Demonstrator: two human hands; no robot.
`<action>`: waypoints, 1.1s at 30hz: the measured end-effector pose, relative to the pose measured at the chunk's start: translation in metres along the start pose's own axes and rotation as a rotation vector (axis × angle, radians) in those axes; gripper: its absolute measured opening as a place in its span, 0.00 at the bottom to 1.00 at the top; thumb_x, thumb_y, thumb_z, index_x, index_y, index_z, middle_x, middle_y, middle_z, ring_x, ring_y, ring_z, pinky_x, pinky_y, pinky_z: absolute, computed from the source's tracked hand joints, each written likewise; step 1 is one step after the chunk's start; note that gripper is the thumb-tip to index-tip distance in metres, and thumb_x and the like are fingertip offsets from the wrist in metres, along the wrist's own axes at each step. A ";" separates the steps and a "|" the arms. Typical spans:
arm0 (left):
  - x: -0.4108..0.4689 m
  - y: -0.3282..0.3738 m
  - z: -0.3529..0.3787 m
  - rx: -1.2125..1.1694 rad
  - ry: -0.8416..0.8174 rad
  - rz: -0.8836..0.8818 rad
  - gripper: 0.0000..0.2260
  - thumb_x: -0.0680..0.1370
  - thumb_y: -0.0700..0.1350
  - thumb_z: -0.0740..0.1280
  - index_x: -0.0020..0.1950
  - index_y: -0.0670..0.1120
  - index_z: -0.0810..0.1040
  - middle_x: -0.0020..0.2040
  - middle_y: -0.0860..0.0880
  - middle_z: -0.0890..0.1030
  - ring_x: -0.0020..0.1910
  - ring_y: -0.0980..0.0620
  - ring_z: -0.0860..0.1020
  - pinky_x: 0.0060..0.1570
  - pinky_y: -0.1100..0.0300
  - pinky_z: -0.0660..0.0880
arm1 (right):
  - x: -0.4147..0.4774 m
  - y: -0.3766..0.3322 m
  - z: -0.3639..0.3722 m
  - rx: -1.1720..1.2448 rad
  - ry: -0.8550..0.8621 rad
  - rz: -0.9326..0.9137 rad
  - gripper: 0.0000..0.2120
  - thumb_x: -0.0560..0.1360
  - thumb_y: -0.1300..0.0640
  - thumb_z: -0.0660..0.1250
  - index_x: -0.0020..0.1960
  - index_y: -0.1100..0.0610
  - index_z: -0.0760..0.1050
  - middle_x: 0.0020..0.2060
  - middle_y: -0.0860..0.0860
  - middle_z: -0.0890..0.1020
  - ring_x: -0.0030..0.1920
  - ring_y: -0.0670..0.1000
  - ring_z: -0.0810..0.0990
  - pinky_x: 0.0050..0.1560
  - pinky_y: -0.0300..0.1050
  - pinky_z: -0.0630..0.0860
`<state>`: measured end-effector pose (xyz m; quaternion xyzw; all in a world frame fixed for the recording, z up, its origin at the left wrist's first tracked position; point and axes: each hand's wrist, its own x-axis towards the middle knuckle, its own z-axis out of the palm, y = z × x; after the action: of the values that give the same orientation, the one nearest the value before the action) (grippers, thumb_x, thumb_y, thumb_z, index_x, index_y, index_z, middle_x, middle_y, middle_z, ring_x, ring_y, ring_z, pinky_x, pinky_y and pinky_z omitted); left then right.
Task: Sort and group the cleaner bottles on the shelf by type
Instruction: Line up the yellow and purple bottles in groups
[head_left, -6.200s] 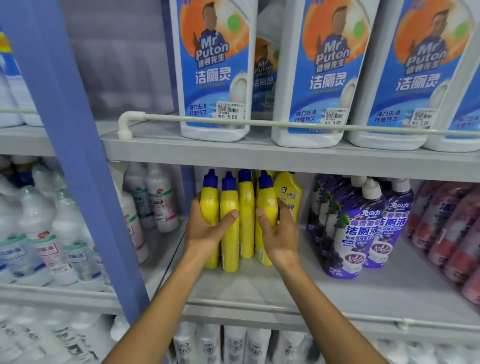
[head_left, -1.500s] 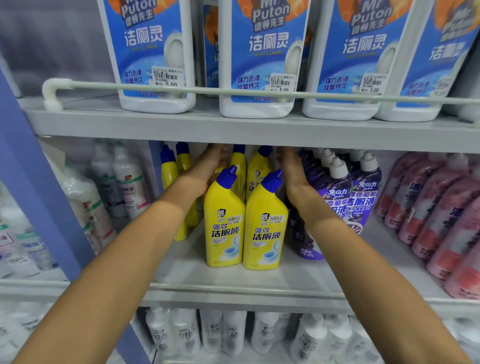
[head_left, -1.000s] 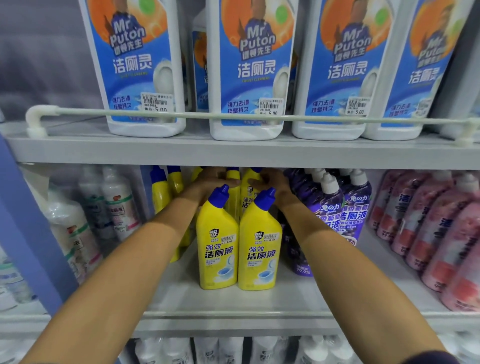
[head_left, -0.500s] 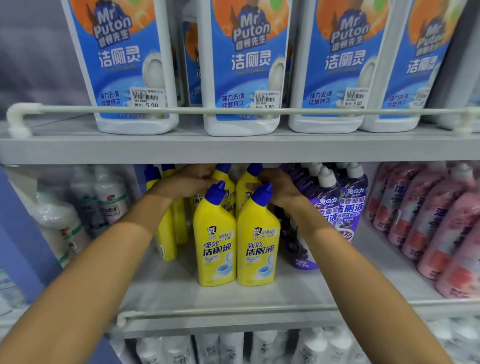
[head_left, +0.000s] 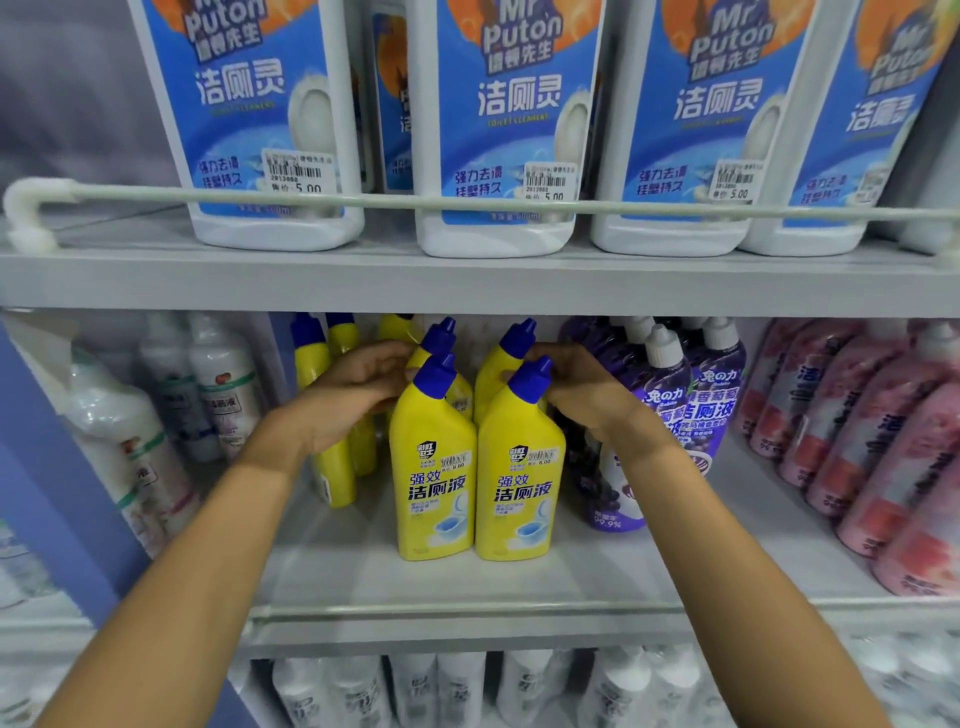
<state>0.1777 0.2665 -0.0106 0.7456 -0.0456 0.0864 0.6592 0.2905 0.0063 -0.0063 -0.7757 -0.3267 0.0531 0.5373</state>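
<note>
Two yellow cleaner bottles with blue caps (head_left: 434, 467) (head_left: 519, 467) stand side by side at the middle of the shelf (head_left: 467, 587), labels facing me. Right behind them stands a second pair of yellow bottles. My left hand (head_left: 358, 387) curls round the neck of the rear left yellow bottle (head_left: 441, 335). My right hand (head_left: 584, 387) holds the neck of the rear right yellow bottle (head_left: 517, 338). More yellow bottles (head_left: 324, 415) stand edge-on to the left, partly hidden by my left hand.
Purple bottles (head_left: 719, 395) with white caps crowd close to my right wrist, pink bottles (head_left: 883, 447) beyond them. Pale bottles (head_left: 130, 441) fill the left bay behind a blue post. Large white-and-blue bottles (head_left: 498, 130) stand above behind a rail (head_left: 467, 203).
Both hands stay on the rear pair of yellow bottles, which has come to stand close behind the front pair. The view has shifted slightly.
</note>
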 end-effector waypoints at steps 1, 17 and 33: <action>-0.003 -0.005 0.003 -0.024 0.058 -0.003 0.15 0.79 0.44 0.72 0.65 0.46 0.77 0.59 0.48 0.84 0.61 0.47 0.79 0.55 0.57 0.78 | -0.003 -0.001 0.003 0.045 0.019 0.007 0.07 0.79 0.67 0.71 0.54 0.58 0.83 0.50 0.57 0.87 0.44 0.43 0.83 0.50 0.40 0.80; -0.030 -0.026 0.035 -0.286 0.224 -0.054 0.17 0.82 0.47 0.64 0.70 0.45 0.77 0.66 0.39 0.82 0.61 0.44 0.81 0.65 0.47 0.76 | -0.052 0.014 0.019 0.433 0.062 0.079 0.21 0.78 0.49 0.67 0.68 0.56 0.77 0.59 0.55 0.86 0.59 0.56 0.85 0.60 0.53 0.82; -0.087 -0.056 0.083 -0.094 0.281 -0.026 0.32 0.74 0.40 0.78 0.74 0.54 0.68 0.60 0.55 0.84 0.56 0.57 0.85 0.47 0.66 0.81 | -0.110 0.044 0.062 0.377 0.194 0.063 0.43 0.66 0.58 0.82 0.75 0.48 0.65 0.61 0.47 0.84 0.60 0.48 0.84 0.53 0.44 0.83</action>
<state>0.1083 0.1876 -0.0909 0.6951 0.0528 0.1790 0.6943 0.1974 -0.0151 -0.1003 -0.6727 -0.2334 0.0549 0.7000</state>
